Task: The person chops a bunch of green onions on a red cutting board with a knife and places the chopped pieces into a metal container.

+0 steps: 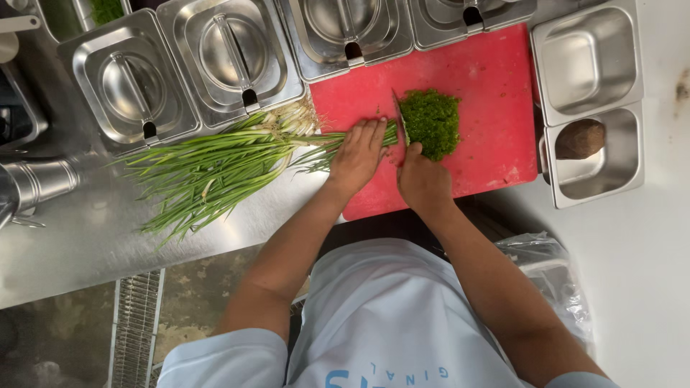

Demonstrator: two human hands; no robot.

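Observation:
My left hand [359, 152] presses flat on a bundle of green chives [215, 169] whose cut ends reach onto the red cutting board [496, 93]. My right hand [422, 179] grips the handle of a knife [399, 116], its blade standing edge-down just right of my left fingertips. A heap of finely chopped chives [431, 122] lies right of the blade, against it. The long stalks trail leftward off the board onto the steel counter [86, 244].
Several lidded steel pans [129, 86] line the far side of the counter. Two open steel pans sit right of the board, one empty [586, 61], one holding a brown round object [579, 138]. A plastic-lined bin [553, 273] stands near my right elbow; a floor drain grate [135, 327] lies below.

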